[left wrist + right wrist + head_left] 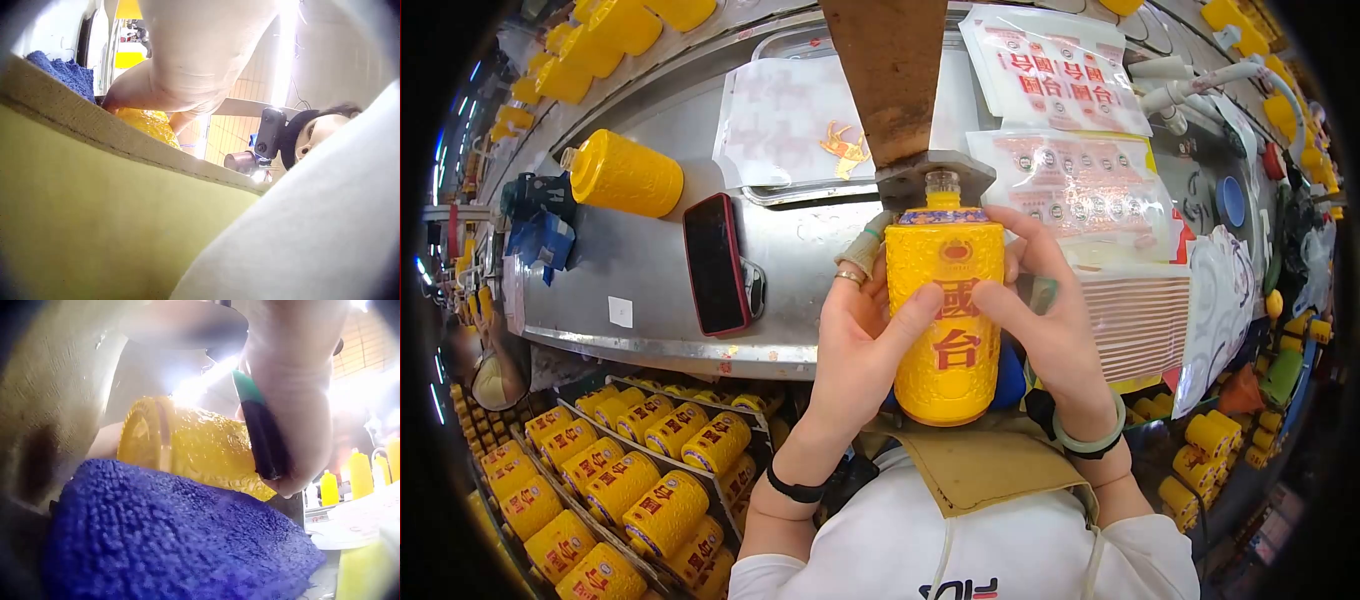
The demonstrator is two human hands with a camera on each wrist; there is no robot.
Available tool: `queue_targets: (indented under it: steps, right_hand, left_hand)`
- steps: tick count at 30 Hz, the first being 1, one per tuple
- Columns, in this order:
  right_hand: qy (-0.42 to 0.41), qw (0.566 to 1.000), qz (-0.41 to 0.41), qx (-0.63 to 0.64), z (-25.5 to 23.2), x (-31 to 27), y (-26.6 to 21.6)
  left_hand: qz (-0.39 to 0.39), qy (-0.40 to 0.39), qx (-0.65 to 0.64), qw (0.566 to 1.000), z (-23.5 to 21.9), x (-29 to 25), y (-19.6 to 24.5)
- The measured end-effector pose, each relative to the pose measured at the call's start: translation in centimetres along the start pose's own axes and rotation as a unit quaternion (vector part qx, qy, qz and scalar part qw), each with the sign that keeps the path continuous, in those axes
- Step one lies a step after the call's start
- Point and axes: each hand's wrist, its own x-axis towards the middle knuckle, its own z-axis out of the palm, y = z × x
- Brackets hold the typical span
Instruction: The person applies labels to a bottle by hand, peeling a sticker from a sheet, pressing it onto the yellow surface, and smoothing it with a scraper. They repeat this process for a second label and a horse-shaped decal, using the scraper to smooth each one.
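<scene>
You have the yellow bottle [948,325] just right of centre in the head view, set between your two hands, its neck toward the top of the frame and its red lettering facing up. Your left hand [852,330] grips its left side and your right hand [1052,325] its right, both thumbs lying on the lettered face and the fingers bent around the sides. The neck is near the lower end of the wooden post [890,80]. In the right wrist view, a blue cloth [175,531] lies just below the bottle. Left of your hands, a phone [712,265] rests on the metal worktop [795,265]; sticker sheets [1075,185] lie upper right.
</scene>
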Motion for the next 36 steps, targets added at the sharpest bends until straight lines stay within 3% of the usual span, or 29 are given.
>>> queue_targets:
  steps: [6, 9, 12, 15, 17, 18, 20, 24, 26, 27, 28, 30, 31, 33, 34, 36]
  right_hand:
    - [-0.008, 1.0, -0.009, -0.003, -0.2, 0.1, -0.3]
    - [-0.027, 0.999, 0.033, -0.016, -1.3, 0.5, -2.3]
    - [-0.06, 0.996, -0.02, -0.055, -3.1, 1.7, -3.4]
    - [0.006, 0.995, -0.068, -0.069, -2.9, 2.9, -5.3]
    - [-0.034, 0.95, -0.255, -0.177, -3.0, 4.5, -6.3]
    - [-0.035, 0.95, -0.256, -0.178, -2.9, 4.7, -7.5]
    - [-0.087, 0.834, -0.355, -0.413, -2.3, 4.9, -10.1]
    - [-0.164, 0.82, -0.371, -0.404, 0.2, 4.8, -10.2]
    - [-0.217, 0.729, -0.354, -0.544, 0.9, 4.7, -10.3]
    - [-0.155, 0.732, -0.43, -0.505, 1.1, 6.0, -8.9]
    - [-0.155, 0.732, -0.429, -0.505, 0.6, 6.5, -9.1]
    - [-0.062, 0.687, -0.481, -0.541, 0.4, 7.1, -10.0]
    - [-0.062, 0.687, -0.481, -0.541, 0.5, 6.6, -9.9]
    - [-0.179, 0.78, -0.391, -0.455, 1.0, 4.9, -9.6]
    - [-0.178, 0.78, -0.39, -0.455, 0.8, 5.2, -9.1]
    - [-0.06, 0.815, -0.4, -0.415, 0.0, 6.4, -7.9]
  left_hand:
    - [0.008, 0.0, 0.001, 1.0, 0.0, 0.0, -0.1]
    - [0.003, 0.003, -0.008, 1.0, 0.1, 0.1, -0.1]
    - [0.052, -0.015, 0.045, 0.998, 0.3, -0.1, -0.1]
    - [0.058, -0.007, 0.065, 0.996, 0.7, -0.1, -0.3]
    - [0.054, -0.004, 0.065, 0.996, 0.8, -0.2, -0.2]
    - [0.049, -0.001, 0.067, 0.997, 0.9, -0.2, -0.2]
    - [0.052, 0.001, 0.07, 0.996, 1.0, -0.2, -0.1]
    - [0.073, -0.015, 0.092, 0.993, 0.5, 0.1, -0.8]
    - [0.06, -0.012, 0.081, 0.995, 0.8, 0.0, -0.5]
    - [0.047, -0.008, 0.071, 0.996, 0.9, -0.1, -0.3]
    - [0.046, -0.009, 0.07, 0.996, 1.1, -0.2, -0.3]
    - [0.04, 0.013, 0.065, 0.997, 1.3, -0.4, -0.2]
    - [0.04, 0.013, 0.065, 0.997, 1.1, -0.3, -0.3]
    - [0.061, -0.007, 0.084, 0.995, 0.8, -0.1, -0.6]
    - [0.06, -0.007, 0.084, 0.995, 0.8, -0.1, -0.4]
    - [0.035, 0.001, 0.072, 0.997, 1.1, -0.3, 0.1]
